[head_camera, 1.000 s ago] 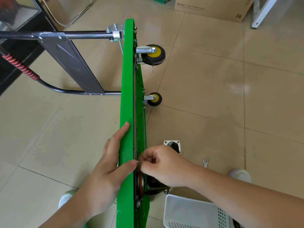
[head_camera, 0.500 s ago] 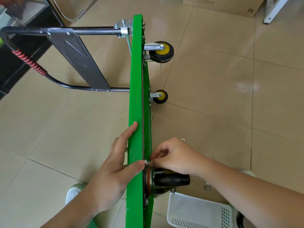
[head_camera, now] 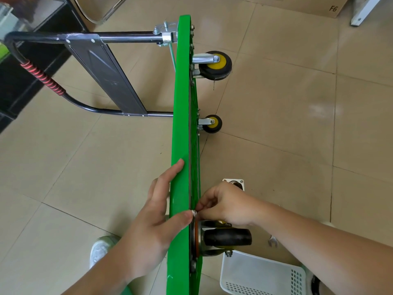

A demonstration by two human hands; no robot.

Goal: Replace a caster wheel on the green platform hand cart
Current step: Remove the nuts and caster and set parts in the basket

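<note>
Pinching a small nut [head_camera: 194, 212], right hand [head_camera: 227, 204] beside caster [head_camera: 225, 237].

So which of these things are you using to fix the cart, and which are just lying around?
For the job:
green cart
black caster being fitted
small fastener, pinched by right hand
left hand steadying the deck
loose caster plate
wrench
white basket, contents unseen

Lying about:
cardboard box
chair legs

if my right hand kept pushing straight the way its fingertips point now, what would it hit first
The right hand points left at the green platform. Its fingertips already pinch a small silver fastener at the platform's edge, so it would meet that first, then probably the left thumb pressed on the other side. Depth is unclear.
</note>
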